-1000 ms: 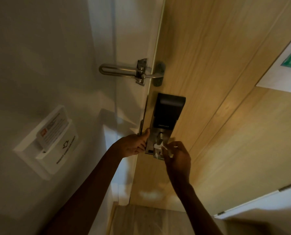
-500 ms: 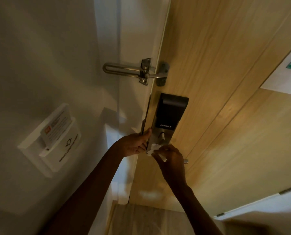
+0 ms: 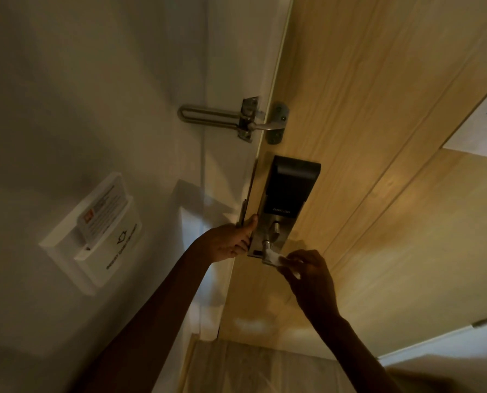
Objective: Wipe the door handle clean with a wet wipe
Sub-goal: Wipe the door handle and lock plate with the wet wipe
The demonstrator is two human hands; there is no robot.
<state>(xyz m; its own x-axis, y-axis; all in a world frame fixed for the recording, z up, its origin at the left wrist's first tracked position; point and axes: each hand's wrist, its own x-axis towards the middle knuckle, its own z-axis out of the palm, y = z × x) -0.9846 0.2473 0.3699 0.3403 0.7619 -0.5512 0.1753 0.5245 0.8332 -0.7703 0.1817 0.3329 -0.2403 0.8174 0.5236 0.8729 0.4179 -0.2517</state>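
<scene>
Right hand (image 3: 310, 276) pinched the wet wipe (image 3: 286, 262) on the door handle (image 3: 268, 254); at nine o'clock, left hand (image 3: 231, 242) gripped the door edge (image 3: 250, 191).

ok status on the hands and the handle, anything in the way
Left hand grips door edge. Right hand pinches wet wipe against door handle. Nothing seen blocking the handle.
</scene>
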